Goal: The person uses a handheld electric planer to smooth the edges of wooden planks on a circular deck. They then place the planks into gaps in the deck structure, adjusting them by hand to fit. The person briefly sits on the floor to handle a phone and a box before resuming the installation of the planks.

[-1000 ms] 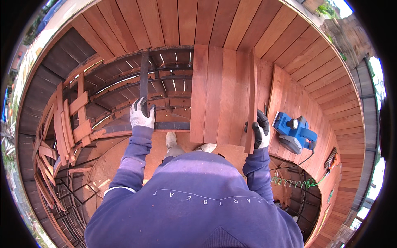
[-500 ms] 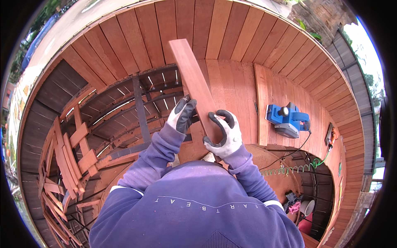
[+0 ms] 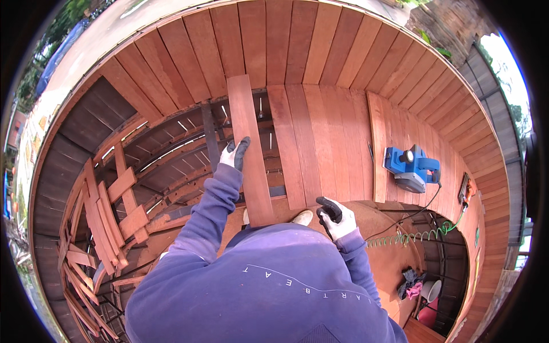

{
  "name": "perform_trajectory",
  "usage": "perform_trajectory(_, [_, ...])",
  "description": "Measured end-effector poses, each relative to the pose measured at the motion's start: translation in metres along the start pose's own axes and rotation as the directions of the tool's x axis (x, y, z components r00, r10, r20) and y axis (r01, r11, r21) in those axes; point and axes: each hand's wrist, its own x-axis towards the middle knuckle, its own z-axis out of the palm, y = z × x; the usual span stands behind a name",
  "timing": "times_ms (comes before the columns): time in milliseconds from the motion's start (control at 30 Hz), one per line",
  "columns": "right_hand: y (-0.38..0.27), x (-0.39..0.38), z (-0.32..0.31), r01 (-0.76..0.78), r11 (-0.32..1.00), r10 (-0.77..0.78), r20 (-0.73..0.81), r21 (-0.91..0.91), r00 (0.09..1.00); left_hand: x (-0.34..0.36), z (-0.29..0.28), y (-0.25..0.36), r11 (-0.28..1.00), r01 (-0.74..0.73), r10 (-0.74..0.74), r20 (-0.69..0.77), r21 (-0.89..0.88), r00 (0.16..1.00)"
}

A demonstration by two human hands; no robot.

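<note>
A reddish-brown wooden plank (image 3: 249,137) stands lengthwise in front of me, its far end by the curved bench back and its near end close to my body. Gloved in white and black, my left hand (image 3: 233,154) grips its left edge, the dark fingertips on its face. To the right and apart from the plank, my right hand (image 3: 337,218) is loosely curled, with a gap between thumb and fingers and nothing seen in it. Right of the plank lie fitted seat boards (image 3: 311,143); under and left of it the dark frame (image 3: 210,134) shows through.
A blue electric planer (image 3: 410,167) rests on the right seat boards beside a loose board (image 3: 377,147). Farther right lies an orange-and-black tool (image 3: 466,190) with a coiled green air hose (image 3: 420,237). Cut planks (image 3: 103,220) are piled at left. A pink cloth (image 3: 414,290) lies at lower right.
The plank has gone from tilted in both hands to lower and straighter over the frame gap. My right hand has let go and moved right; my left hand still holds the edge.
</note>
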Motion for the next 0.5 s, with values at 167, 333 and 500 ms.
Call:
perform_trajectory(167, [0.002,-0.014,-0.005,-0.056,0.997,0.055,-0.023,-0.049,0.998,0.001,0.009,0.01,0.996,0.011,-0.002,0.106,-0.086,0.994])
perform_trajectory(333, [-0.029,-0.01,-0.005,0.07,0.977,-0.085,-0.067,-0.199,0.994,-0.01,0.072,0.034,0.974,0.064,-0.028,0.166,-0.218,0.986])
perform_trajectory(500, [-0.046,0.0,-0.014,0.216,0.784,-0.316,-0.075,-0.581,0.946,-0.016,0.155,-0.009,0.952,-0.028,0.109,0.253,-0.304,0.961])
